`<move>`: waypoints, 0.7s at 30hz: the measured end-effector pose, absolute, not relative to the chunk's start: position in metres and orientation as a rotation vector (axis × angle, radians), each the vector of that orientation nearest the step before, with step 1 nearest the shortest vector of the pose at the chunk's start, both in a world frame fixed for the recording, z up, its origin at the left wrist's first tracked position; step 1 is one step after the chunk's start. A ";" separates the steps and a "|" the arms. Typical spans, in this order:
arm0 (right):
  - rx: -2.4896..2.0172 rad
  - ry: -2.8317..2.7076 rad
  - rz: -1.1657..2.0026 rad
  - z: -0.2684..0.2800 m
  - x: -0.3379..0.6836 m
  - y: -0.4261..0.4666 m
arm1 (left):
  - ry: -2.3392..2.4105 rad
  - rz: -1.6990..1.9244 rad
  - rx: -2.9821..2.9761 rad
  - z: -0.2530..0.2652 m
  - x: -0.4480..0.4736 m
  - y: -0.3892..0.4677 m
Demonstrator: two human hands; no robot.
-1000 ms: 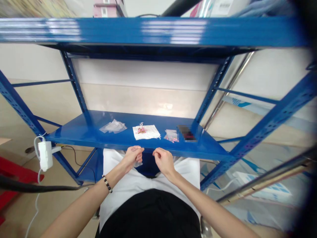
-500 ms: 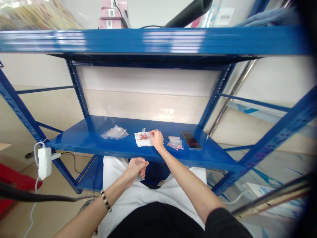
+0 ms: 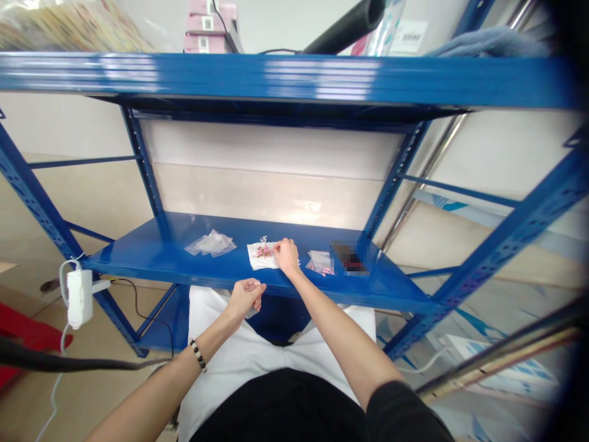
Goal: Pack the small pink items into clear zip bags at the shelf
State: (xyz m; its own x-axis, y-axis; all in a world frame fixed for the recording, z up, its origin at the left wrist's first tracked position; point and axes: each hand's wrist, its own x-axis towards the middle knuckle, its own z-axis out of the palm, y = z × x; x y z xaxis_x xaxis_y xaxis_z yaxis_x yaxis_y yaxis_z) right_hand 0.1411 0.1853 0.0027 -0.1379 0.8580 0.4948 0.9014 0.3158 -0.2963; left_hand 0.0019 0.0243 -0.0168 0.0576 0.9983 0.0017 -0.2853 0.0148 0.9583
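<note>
On the blue shelf lies a white cloth-like pouch point(image 3: 264, 264) with a small heap of pink and brownish beads point(image 3: 264, 252) on top. The fingers of my right hand point(image 3: 288, 256) are pinched together at the heap's right side; what is between the fingertips is too small to tell. My left hand point(image 3: 246, 299) is curled closed in front of the shelf edge, above my lap. A bit of clear plastic bag point(image 3: 251, 313) shows beneath its fingers. Right of the pouch lies a clear bag with pink beads point(image 3: 321, 263).
Several flat clear bags point(image 3: 211, 244) lie fanned on the left of the shelf point(image 3: 161, 258). A blurred dark object point(image 3: 350, 258) lies to the right. An upper blue shelf point(image 3: 294, 78) spans overhead. A white power strip point(image 3: 80, 298) hangs by the left post.
The view has shifted slightly. My right hand stays at the beads with its fingertips pinched. My left hand is a little higher and further left, still curled.
</note>
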 end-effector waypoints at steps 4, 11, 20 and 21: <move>-1.527 -1.939 -0.045 0.010 0.143 0.179 | 0.954 1.266 1.084 -0.019 0.006 0.023; -1.313 -1.788 0.077 0.036 0.142 0.147 | 1.015 1.276 1.347 -0.023 -0.003 0.019; -0.899 -1.800 0.470 0.016 0.161 0.011 | 0.991 1.113 1.546 -0.031 0.010 0.014; -0.906 -1.805 0.485 0.009 0.164 -0.001 | 0.967 1.086 1.562 -0.033 0.012 0.008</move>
State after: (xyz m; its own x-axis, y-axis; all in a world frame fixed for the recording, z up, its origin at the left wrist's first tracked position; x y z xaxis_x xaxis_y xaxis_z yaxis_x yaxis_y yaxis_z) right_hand 0.1639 -0.0014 0.0085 -0.2025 0.7670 0.6089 0.3589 0.6367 -0.6826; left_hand 0.0124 0.0084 -0.0329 0.2879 0.9390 0.1881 0.0790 -0.2190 0.9725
